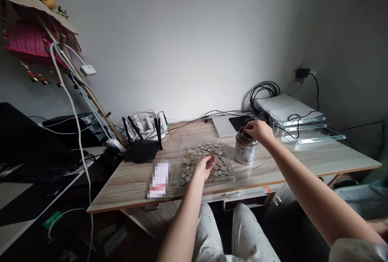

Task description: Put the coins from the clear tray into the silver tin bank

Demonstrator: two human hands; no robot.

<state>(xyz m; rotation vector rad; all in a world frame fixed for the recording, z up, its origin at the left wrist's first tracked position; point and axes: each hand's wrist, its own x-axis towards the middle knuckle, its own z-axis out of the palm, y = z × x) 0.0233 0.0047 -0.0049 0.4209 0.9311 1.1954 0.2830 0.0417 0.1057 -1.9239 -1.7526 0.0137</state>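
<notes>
Many loose coins [189, 161] in silver and brass tones lie spread in a shallow clear plastic tray [233, 176] on the desk. Over the tray's front right part is my left hand [203, 168], palm up with curled fingers, and coins appear to rest in it. A round tin [245, 153] with a printed pale label stands upright to the right of the tray. My right hand [260, 131] is at the tin's top, fingertips pinched together at the lid. What those fingers hold is too small to tell.
A black router [142, 149] with upright antennas and a blurred white-and-red item [159, 181] are left of the tray. Behind the tin lie a silver laptop-like slab [222, 126] and stacked clear-edged panels [291, 108] with black cables. A white cable [75, 112] hangs at the left.
</notes>
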